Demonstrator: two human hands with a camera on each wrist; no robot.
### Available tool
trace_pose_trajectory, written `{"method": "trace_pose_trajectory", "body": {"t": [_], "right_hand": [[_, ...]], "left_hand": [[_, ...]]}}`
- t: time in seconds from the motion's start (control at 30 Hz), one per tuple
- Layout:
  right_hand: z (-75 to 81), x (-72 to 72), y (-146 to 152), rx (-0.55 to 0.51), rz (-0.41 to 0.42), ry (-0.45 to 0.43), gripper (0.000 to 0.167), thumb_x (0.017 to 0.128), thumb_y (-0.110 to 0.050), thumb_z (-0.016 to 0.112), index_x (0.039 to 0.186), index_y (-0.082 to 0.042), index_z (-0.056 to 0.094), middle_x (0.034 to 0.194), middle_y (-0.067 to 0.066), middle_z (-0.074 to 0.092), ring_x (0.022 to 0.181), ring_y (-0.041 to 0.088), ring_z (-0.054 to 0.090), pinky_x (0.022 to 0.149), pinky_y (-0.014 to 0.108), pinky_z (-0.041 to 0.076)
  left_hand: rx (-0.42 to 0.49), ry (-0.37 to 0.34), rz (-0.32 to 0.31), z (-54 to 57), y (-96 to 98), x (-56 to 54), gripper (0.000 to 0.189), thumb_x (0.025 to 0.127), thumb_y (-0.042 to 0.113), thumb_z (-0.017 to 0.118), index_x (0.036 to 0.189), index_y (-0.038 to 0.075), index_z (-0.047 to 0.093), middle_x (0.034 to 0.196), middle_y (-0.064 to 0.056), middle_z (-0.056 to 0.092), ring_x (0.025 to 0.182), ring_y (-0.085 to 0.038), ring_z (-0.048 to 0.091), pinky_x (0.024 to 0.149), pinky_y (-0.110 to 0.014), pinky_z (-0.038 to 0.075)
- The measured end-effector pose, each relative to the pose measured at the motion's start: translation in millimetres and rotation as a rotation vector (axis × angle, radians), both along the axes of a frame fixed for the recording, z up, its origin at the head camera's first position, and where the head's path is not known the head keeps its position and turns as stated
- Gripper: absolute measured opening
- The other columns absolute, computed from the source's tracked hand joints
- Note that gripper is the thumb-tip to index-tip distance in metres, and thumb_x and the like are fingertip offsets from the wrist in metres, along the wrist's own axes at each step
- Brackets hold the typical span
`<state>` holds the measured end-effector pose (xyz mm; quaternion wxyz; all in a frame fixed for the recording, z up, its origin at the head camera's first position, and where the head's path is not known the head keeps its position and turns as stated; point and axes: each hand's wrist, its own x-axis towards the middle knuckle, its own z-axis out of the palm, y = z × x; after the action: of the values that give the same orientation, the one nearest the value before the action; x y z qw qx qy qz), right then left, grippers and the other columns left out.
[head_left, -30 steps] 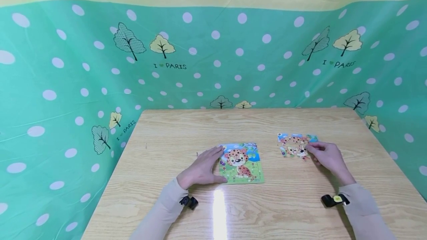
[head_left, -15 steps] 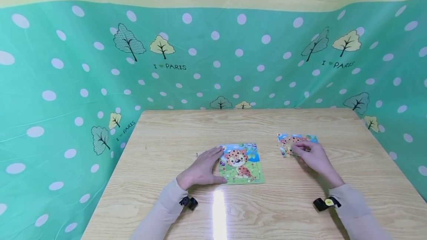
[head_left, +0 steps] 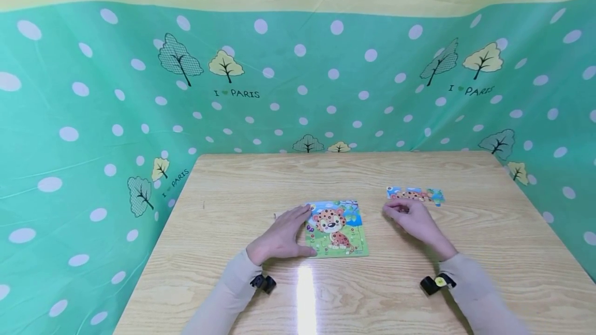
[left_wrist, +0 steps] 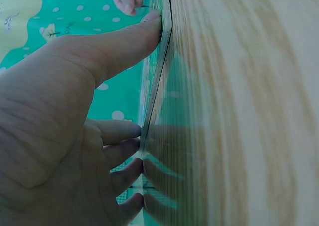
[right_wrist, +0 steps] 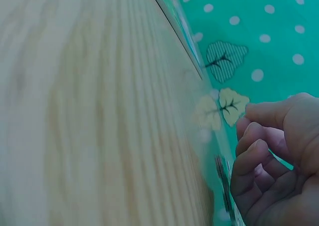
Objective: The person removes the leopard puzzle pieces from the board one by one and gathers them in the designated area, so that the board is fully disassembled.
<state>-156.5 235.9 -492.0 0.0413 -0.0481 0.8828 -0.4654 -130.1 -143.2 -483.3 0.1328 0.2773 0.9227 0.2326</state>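
A puzzle board point(head_left: 340, 229) with a spotted leopard cub, blue sky and green grass lies flat at mid-table. My left hand point(head_left: 284, 234) rests at its left side, thumb at the lower left corner and fingers at the upper left. In the left wrist view the straight thumb and fingertips point(left_wrist: 130, 131) touch the board's thin edge. Right of the board, my right hand point(head_left: 414, 221) has its thumb and index fingertips together, other fingers curled; I cannot tell whether a piece is between them. Loose puzzle pieces point(head_left: 410, 194) lie just beyond it, the nearer ones hidden by the hand.
Both hands work over a light wooden table point(head_left: 223, 195). A green dotted cloth point(head_left: 298, 81) with printed trees hangs behind and at the sides. A bright light reflection point(head_left: 306, 293) shows on the tabletop in front of the board.
My right hand has moved left across the loose pieces, from their right side to their near left, closer to the board. My left hand and the board have stayed in place.
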Motion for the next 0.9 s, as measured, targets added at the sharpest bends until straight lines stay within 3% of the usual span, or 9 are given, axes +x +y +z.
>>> {"method": "trace_pose_trajectory", "body": {"t": [0.2, 0.43, 0.57, 0.73, 0.9], "right_hand": [[-2.7, -0.3, -19, -0.001, 0.084, -0.003, 0.022, 0.098, -0.02, 0.073, 0.113, -0.004, 0.075, 0.088, 0.006, 0.069, 0.055, 0.017, 0.056, 0.045, 0.028, 0.049], [-2.4, -0.3, -40, 0.033, 0.24, 0.002, 0.036, 0.093, -0.027, 0.079, 0.121, -0.004, 0.073, 0.086, 0.001, 0.069, 0.066, 0.017, 0.058, 0.054, 0.027, 0.048], [-2.3, 0.5, -50, 0.083, 0.32, 0.018, 0.047, 0.091, -0.033, 0.082, 0.127, -0.006, 0.071, 0.079, -0.003, 0.064, 0.064, 0.015, 0.055, 0.054, 0.026, 0.046], [-2.1, 0.2, -59, 0.136, 0.34, -0.033, 0.059, 0.085, -0.04, 0.086, 0.133, -0.01, 0.068, 0.069, -0.004, 0.058, 0.056, 0.01, 0.047, 0.051, 0.025, 0.038], [0.0, -0.6, -63, 0.16, 0.343, -0.056, 0.061, 0.082, -0.042, 0.089, 0.131, -0.013, 0.069, 0.064, -0.003, 0.054, 0.053, 0.01, 0.043, 0.05, 0.025, 0.035]], "left_hand": [[0.002, 0.006, -0.004, 0.0, 0.0, 0.4, 0.111, 0.083, 0.057, 0.08, 0.163, 0.004, 0.026, 0.171, -0.01, 0.019, 0.156, -0.03, 0.016, 0.126, -0.051, 0.013], [0.008, 0.008, -0.006, -0.2, 0.0, 1.1, 0.11, 0.083, 0.056, 0.081, 0.163, 0.003, 0.026, 0.17, -0.011, 0.02, 0.156, -0.03, 0.016, 0.126, -0.051, 0.013], [0.005, 0.007, -0.004, -0.2, 0.4, 1.5, 0.11, 0.083, 0.057, 0.081, 0.163, 0.004, 0.027, 0.171, -0.01, 0.02, 0.156, -0.03, 0.016, 0.126, -0.051, 0.013], [0.003, 0.004, -0.002, -1.2, 0.6, 1.4, 0.111, 0.082, 0.058, 0.08, 0.163, 0.004, 0.027, 0.171, -0.009, 0.019, 0.156, -0.03, 0.016, 0.126, -0.05, 0.013], [0.001, 0.007, 0.001, -2.7, 0.1, 0.6, 0.111, 0.082, 0.058, 0.081, 0.163, 0.004, 0.028, 0.171, -0.008, 0.02, 0.156, -0.029, 0.016, 0.126, -0.05, 0.013]]}}
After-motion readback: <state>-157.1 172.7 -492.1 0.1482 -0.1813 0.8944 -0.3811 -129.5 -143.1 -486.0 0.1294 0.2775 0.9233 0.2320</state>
